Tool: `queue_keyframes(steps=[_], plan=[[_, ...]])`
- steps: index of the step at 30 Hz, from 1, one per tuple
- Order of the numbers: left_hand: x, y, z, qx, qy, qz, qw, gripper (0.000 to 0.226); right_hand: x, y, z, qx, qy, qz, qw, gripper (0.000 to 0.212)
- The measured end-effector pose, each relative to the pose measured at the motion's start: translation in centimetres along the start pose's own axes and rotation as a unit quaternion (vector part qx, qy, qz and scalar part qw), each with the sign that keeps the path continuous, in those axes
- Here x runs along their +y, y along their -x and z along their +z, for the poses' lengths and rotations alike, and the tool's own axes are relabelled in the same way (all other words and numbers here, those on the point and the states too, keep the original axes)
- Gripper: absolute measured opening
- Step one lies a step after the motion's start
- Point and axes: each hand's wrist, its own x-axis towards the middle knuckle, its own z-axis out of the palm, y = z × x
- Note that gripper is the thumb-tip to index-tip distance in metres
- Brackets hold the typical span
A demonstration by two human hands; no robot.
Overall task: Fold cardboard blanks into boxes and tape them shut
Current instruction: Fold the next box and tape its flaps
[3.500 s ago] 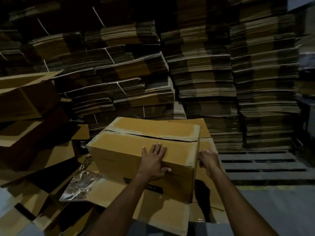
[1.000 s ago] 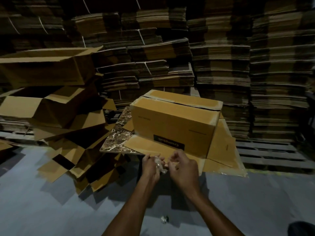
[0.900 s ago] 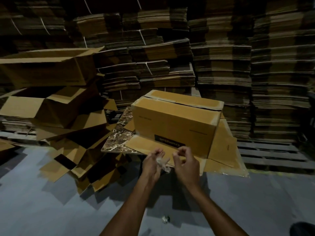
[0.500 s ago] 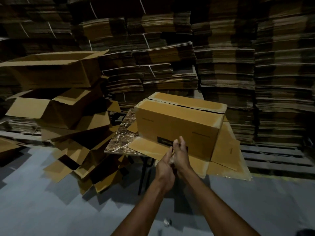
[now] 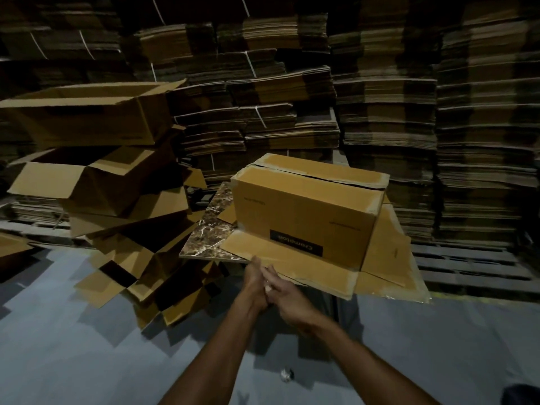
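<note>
Head view: both forearms reached forward, left hand (image 5: 253,283) and right hand (image 5: 289,294) pressed together, fingers mostly straight, a pale scrap (image 5: 267,287) between them. Just beyond, the brown rectangular cardboard box (image 5: 304,217) stood on a marbled tabletop (image 5: 209,238).

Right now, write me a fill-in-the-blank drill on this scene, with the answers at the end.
The closed box stands on a table top with a ____ pattern.
Its black label sits ____ down.
The left hand and right hand press ____.
The open boxes are piled on the closed box's ____ side.
Missing words: marble; upside; together; left.
</note>
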Motion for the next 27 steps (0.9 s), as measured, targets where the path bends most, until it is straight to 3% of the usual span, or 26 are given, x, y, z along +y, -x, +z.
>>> queue_keyframes(steps=[5, 8, 11, 13, 15, 18, 21, 23, 27], plan=[[-1.8, 0.9, 1.2, -0.106, -0.052, -0.003, 0.993, 0.031, 0.0, -1.9, -0.2, 0.172, -0.114, -0.044, 0.977, 0.051], [-3.2, 1.4, 2.1, -0.132, -0.074, 0.004, 0.988, 0.032, 0.4, -3.6, -1.2, 0.204, -0.083, -0.032, 0.975, 0.034], [-4.9, -1.0, 1.6, -0.066, -0.026, 0.010, 0.997, 0.038, 0.9, -3.5, -1.4, 0.234, 0.044, -0.049, 0.970, 0.028], [-4.8, -0.9, 1.0, 0.038, -0.150, -0.007, 0.988, 0.074, 1.0, -3.4, -1.9, 0.268, 0.146, -0.071, 0.950, 0.032], [-4.0, 1.1, 0.6, 0.040, -0.258, 0.025, 0.965, 0.089, 1.3, -3.6, -2.7, 0.309, 0.182, -0.043, 0.932, 0.045], [-3.6, 0.8, -0.4, -0.078, -0.218, 0.021, 0.973, 0.092, 1.6, -3.7, -4.0, 0.358, 0.056, 0.061, 0.930, 0.055], [-2.5, 0.7, -1.8, -0.183, -0.162, -0.034, 0.969, 0.051, 1.5, -3.8, -4.3, 0.381, -0.097, 0.065, 0.917, 0.062], [-2.7, 0.3, -2.5, -0.216, -0.180, -0.051, 0.958, 0.033, 0.9, -3.9, -4.7, 0.391, -0.191, 0.056, 0.899, 0.054], [-3.0, 0.0, -2.1, -0.199, -0.125, -0.010, 0.972, 0.039, 0.4, -4.7, -5.9, 0.380, -0.189, 0.092, 0.901, 0.040]])
